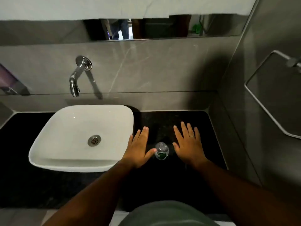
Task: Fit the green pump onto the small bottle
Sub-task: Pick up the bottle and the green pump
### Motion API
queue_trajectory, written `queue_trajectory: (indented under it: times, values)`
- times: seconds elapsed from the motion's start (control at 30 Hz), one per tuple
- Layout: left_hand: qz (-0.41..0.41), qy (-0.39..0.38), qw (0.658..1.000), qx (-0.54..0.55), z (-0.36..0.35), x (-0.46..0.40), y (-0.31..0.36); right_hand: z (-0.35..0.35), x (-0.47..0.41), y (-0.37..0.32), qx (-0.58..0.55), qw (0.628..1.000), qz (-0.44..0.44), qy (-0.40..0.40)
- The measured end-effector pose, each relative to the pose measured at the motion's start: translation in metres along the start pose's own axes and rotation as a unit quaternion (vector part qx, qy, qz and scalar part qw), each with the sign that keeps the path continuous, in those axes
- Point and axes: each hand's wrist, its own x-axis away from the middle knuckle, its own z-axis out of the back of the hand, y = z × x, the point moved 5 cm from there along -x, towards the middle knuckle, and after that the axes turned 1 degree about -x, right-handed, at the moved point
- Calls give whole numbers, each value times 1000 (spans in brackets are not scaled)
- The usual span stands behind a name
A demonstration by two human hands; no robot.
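A small clear bottle with a green and white label stands upright on the black counter, between my two hands. No green pump can be made out on it or near it. My left hand lies flat, palm down, fingers spread, with its thumb tip touching the bottle's left side. My right hand is flat and spread too, a short gap to the right of the bottle, with a ring on one finger. Neither hand holds anything.
A white basin with a metal drain sits to the left of my left hand. Above it a chrome tap sticks out from the grey wall. A grey side wall with a metal rail closes off the right.
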Motion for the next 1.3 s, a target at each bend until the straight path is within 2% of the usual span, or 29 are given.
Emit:
queue_trajectory:
  times: [0.03, 0.13, 0.23, 0.37, 0.7, 1.03, 1.2, 1.3]
  values:
    - [-5, -16, 1000, -13, -6, 4, 0, -10, 7, 5, -21, 998, -44, -33]
    - [-36, -38, 997, -57, -25, 7, 3, -37, 30, 29, -104, 973, -201, -44]
    - [-50, -21, 998, -43, -31, 0, 12, -56, 38, 42, -146, 946, -275, -86]
    - [13, -18, 999, 33, -43, -11, 5, -69, 30, 51, -146, 934, -297, -132]
    - [27, -30, 990, 134, -73, -28, 10, -81, -2, 51, -150, 929, -310, -139]
    - [29, -2, 976, 215, -79, -37, 16, -92, -22, 49, -144, 929, -315, -129]
    - [30, -12, 975, 222, -75, -45, 28, -95, -21, 60, -235, 896, -351, -135]
    - [42, -27, 971, 235, -78, -49, 34, -82, -22, 67, -357, 858, -359, -82]
